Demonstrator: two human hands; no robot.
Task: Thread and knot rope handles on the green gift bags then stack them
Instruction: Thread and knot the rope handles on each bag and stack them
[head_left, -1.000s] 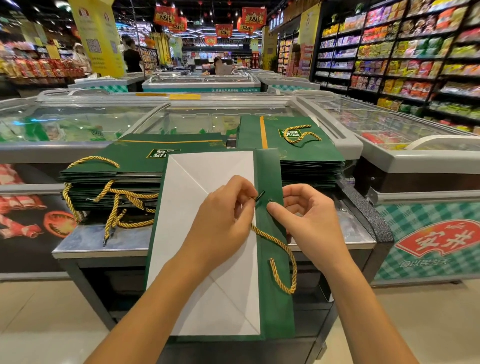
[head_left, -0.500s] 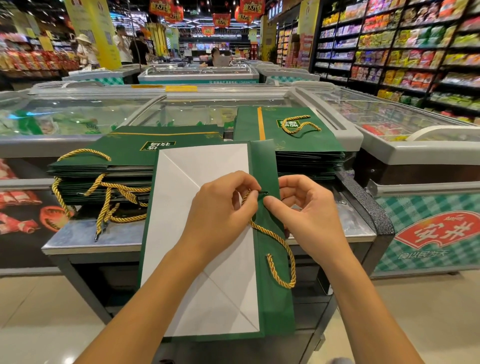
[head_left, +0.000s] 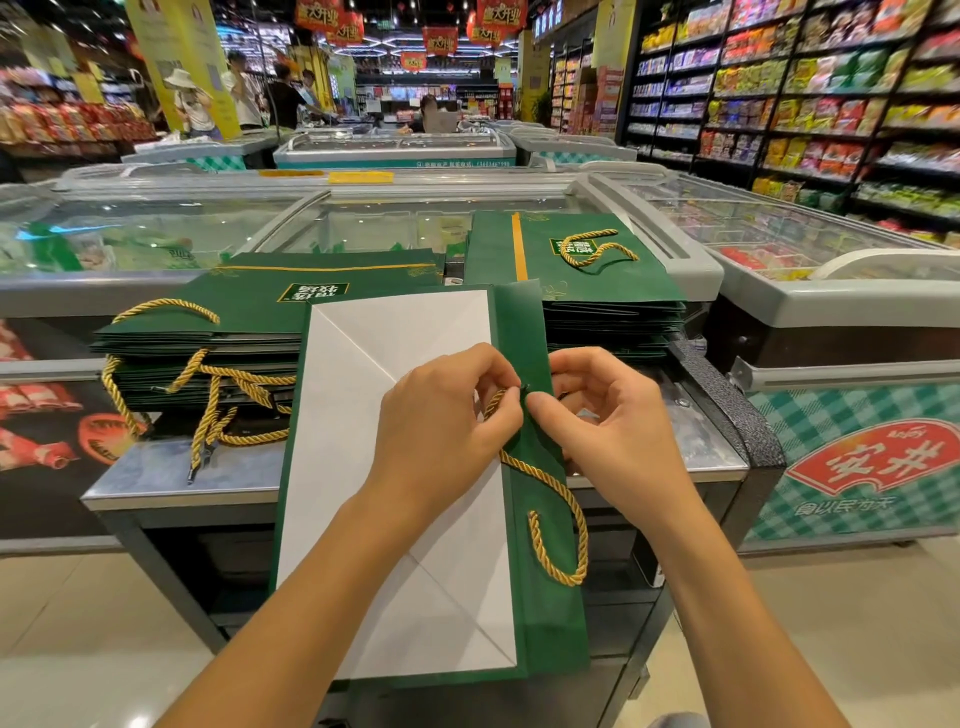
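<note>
A flat green gift bag (head_left: 540, 597) with a white inner panel lies in front of me, hanging over the steel table's near edge. A gold rope (head_left: 558, 491) runs along its green top band and loops down. My left hand (head_left: 441, 431) pinches the rope's end with its black tip at a hole in the band. My right hand (head_left: 613, 431) pinches the band right beside that hole. A stack of green bags with gold rope handles (head_left: 208, 332) sits at the left. A second stack (head_left: 587, 280) sits behind at the right.
The steel table (head_left: 156, 475) stands against glass-topped chest freezers (head_left: 779, 291). Loose gold rope ends (head_left: 218, 415) hang from the left stack. Stocked shelves (head_left: 810, 104) line the right aisle. Several people stand far back at the left (head_left: 239, 98).
My hands have drawn closer together at the hole, and the rope's black tip now sits at it. The view has shifted slightly; the stacks have not moved.
</note>
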